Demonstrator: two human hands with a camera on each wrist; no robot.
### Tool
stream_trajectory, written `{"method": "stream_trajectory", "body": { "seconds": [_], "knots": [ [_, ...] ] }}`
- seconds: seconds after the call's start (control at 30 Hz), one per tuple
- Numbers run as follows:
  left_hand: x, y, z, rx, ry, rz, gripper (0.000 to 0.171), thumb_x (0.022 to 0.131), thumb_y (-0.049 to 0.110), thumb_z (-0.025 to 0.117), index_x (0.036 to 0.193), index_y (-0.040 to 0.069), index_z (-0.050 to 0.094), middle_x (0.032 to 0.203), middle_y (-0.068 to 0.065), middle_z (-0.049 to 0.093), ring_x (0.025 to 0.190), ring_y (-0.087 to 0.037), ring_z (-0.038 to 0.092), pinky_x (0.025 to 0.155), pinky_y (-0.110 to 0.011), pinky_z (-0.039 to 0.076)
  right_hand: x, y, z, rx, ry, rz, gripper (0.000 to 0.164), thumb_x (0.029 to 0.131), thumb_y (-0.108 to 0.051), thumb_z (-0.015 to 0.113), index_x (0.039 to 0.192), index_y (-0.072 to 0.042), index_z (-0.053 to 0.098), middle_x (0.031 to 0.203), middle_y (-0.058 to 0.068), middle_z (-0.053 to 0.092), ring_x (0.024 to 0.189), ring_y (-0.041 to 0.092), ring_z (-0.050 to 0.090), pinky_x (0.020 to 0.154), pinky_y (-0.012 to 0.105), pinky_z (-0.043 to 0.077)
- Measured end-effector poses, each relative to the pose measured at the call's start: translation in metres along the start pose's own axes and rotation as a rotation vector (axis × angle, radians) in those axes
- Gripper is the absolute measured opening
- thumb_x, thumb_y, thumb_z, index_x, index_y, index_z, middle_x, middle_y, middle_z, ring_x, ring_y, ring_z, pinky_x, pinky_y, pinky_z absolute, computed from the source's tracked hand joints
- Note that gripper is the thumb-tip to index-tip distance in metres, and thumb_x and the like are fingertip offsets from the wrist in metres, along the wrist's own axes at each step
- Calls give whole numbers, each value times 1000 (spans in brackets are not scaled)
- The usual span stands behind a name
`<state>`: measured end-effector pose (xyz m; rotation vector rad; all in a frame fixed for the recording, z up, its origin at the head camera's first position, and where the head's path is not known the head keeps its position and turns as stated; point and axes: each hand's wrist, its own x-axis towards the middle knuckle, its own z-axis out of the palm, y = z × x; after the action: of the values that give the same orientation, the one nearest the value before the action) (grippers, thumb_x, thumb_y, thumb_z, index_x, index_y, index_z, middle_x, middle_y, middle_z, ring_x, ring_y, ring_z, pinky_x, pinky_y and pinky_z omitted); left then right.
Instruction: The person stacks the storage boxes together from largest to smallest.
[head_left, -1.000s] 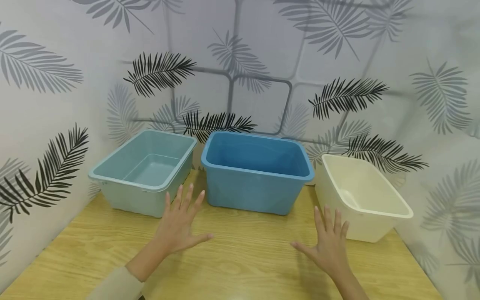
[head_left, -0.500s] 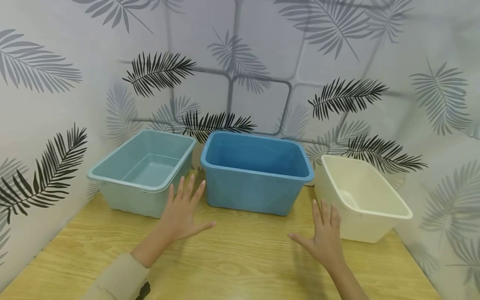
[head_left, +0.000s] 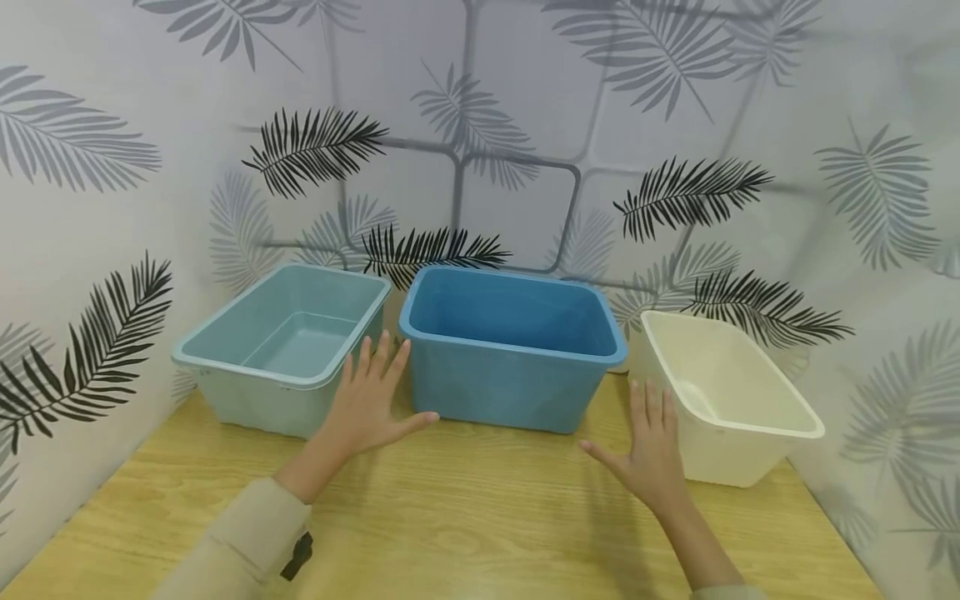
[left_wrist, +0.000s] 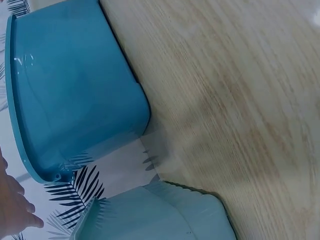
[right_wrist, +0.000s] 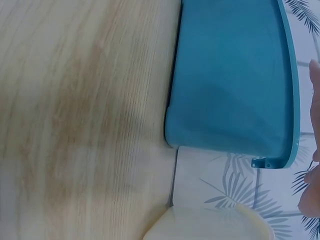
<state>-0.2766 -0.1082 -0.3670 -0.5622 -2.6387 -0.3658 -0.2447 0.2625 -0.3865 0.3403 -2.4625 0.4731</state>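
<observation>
A deep blue plastic basin (head_left: 498, 379) stands at the back middle of the table. My left hand (head_left: 367, 408) hovers in front of the gap between it and a pale blue-green basin (head_left: 255, 400), fingers spread and thumb pointing right. My right hand (head_left: 651, 458) is held over the table with fingers straight, overlapping the side of a cream basin (head_left: 723, 454) in the head view. Neither hand holds anything. The wrist views catch only fingertips (left_wrist: 17, 205) of the left hand and part of the right hand (right_wrist: 312, 185) at their edges.
The wood-grain table (head_left: 465, 517) runs back to a wall (head_left: 517, 217) covered in leaf-patterned sheeting. The blue-green basin sits angled on the left, the cream one angled on the right. A small black object (head_left: 297, 557) shows by the left sleeve (head_left: 247, 533).
Both hands have moved forward over the table, toward the blue basin, fingers still extended. More of the left sleeve and the black object by it shows now. The basins have stayed put.
</observation>
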Motion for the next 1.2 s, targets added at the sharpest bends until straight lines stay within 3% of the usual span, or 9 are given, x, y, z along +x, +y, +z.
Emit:
{"method": "stream_trajectory", "body": {
  "seconds": [0.33, 0.7, 1.03, 1.1, 1.2],
  "knots": [
    [25, 4, -3, -30, -67, -68, 101, 75, 69, 50, 146, 12, 7, 152, -19, 0, 137, -44, 2, 108, -61, 9, 15, 6, 1, 23, 55, -8, 106, 68, -58, 67, 138, 10, 24, 143, 32, 21, 136, 45, 11, 108, 57, 13],
    [45, 5, -1, -111, -99, -94, 100, 78, 64, 52, 146, 7, 4, 151, -20, -1, 139, -38, 2, 113, -50, 10, 40, 7, 0, 51, -5, 75, 105, 71, -52, 68, 140, 9, 17, 145, 30, 18, 135, 46, 9, 108, 58, 14],
    [54, 1, 2, -100, -124, -128, 100, 78, 66, 50, 145, 6, 5, 151, -20, -1, 138, -41, 5, 112, -49, 13, 58, 5, 3, 94, -59, 112, 107, 73, -54, 66, 142, 7, 10, 148, 28, 11, 137, 43, 7, 109, 56, 12],
    [55, 0, 3, -116, -131, -135, 100, 78, 66, 50, 145, 7, 5, 151, -20, -2, 138, -41, 5, 111, -50, 17, 60, 4, 4, 105, -77, 127, 107, 74, -53, 65, 142, 6, 8, 148, 28, 9, 137, 42, 5, 109, 56, 11],
    [55, -3, 5, -145, -143, -159, 99, 79, 65, 48, 146, 7, 4, 151, -18, -5, 139, -39, 4, 99, -51, 37, 64, 3, 7, 115, -109, 144, 108, 74, -53, 64, 142, 5, 4, 149, 27, 5, 137, 43, 4, 109, 57, 11]
  ]
}}
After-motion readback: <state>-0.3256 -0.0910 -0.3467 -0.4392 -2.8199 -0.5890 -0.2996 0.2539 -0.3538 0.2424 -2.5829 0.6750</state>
